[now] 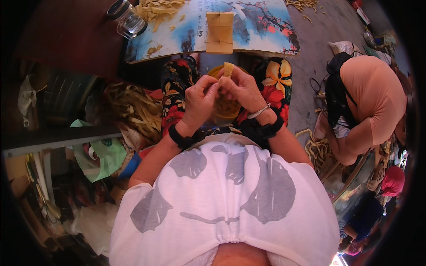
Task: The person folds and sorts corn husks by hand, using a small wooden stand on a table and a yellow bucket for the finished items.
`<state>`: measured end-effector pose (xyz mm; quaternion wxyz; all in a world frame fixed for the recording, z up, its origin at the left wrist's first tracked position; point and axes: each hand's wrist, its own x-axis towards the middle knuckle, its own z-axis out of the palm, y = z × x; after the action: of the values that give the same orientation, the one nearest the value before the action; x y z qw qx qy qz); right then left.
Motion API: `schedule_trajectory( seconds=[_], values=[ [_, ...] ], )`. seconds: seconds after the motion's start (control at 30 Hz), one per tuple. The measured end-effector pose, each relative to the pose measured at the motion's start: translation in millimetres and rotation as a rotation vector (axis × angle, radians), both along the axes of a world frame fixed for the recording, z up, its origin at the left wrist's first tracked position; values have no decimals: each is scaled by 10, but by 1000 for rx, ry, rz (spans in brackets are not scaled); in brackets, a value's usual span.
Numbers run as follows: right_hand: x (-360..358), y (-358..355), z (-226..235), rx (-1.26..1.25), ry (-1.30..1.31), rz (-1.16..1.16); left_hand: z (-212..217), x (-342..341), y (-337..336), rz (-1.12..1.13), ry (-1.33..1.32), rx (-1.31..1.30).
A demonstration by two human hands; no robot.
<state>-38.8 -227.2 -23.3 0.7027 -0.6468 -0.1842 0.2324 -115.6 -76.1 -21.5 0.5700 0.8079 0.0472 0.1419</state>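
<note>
Above yellow bowl (226,108), L hand (199,104) & R hand (244,91) fingers pinched shut on pale strip (227,68); wristbands on both.

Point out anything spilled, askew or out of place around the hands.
Pale strip scraps lie scattered loose over the painted board and onto the floor at upper right. A glass jar lies tipped at the board's left corner. Both hands, left hand and right hand, pinch a folded pale strip over a yellow bowl.

view: head, single | looks: steeply down over chest and lap | near: hands close | fisheye rim bends edges
</note>
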Motion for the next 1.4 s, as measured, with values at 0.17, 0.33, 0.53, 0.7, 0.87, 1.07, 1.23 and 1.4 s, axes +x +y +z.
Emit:
schedule_trajectory(
  seconds=[0.17,0.33,0.53,0.7,0.87,1.07,1.23,1.4],
  values=[
    [89,29,-73,35,40,-9,-51,42,134,10,-88,70],
    [260,-5,82,-94,101,3,-38,161,265,-90,56,-122],
    [662,107,94,-49,-96,-122,127,601,494,-113,-76,147],
    [1058,366,158,-207,-479,-363,227,1207,747,-31,-74,280],
    [1393,524,-17,-328,-722,-511,66,1692,818,21,-209,306],
    [1499,587,-282,-521,-877,-457,-180,1807,736,60,-60,262],
    [1524,539,-260,-532,-941,-383,-353,1849,681,305,-291,415],
    [1600,375,-246,-511,-900,-269,-287,1697,629,277,-45,392]
  ],
)
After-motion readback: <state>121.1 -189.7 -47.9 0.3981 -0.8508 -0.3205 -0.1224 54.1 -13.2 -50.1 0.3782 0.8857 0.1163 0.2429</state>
